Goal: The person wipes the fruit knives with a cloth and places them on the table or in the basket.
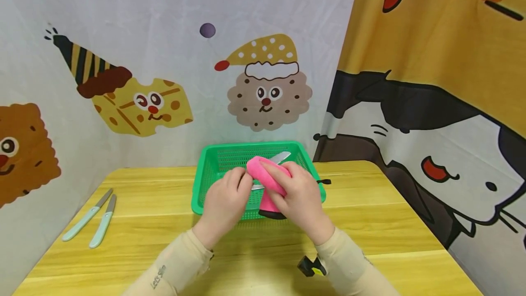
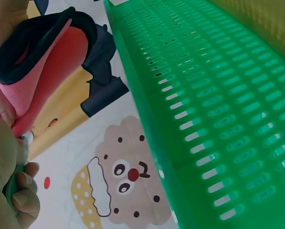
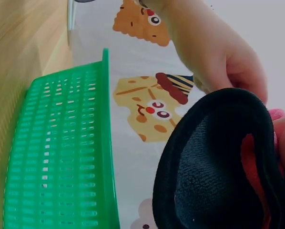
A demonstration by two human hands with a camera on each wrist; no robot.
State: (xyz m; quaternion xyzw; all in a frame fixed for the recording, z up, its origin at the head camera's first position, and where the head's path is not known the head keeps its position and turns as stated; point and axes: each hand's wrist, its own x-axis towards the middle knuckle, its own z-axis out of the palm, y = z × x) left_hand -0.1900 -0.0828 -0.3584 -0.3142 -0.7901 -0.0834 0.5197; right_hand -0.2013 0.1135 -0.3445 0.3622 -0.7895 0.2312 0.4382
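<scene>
My left hand [image 1: 228, 195] grips the green handle of a knife [image 2: 13, 183], its fingers curled round it. The base of the blade meets a pink cloth [image 1: 267, 175] with black edging, which my right hand [image 1: 302, 195] pinches in a fold. Beyond the cloth a blade tip [image 1: 282, 156] shows; the middle of the blade is hidden. In the right wrist view the cloth's black-edged opening [image 3: 204, 162] hangs close to the camera. Both hands are above a green perforated basket [image 1: 197, 195]. Another strip of metal [image 1: 258, 187] shows under the cloth, partly hidden.
Two knives [image 1: 84, 223] with pale mint handles lie at the table's left side, blades pointing away. A small black strip [image 1: 324, 181] sticks out at the basket's right rim. Printed curtains [image 1: 164, 13] stand behind the wooden table [image 1: 370, 223] and along its sides.
</scene>
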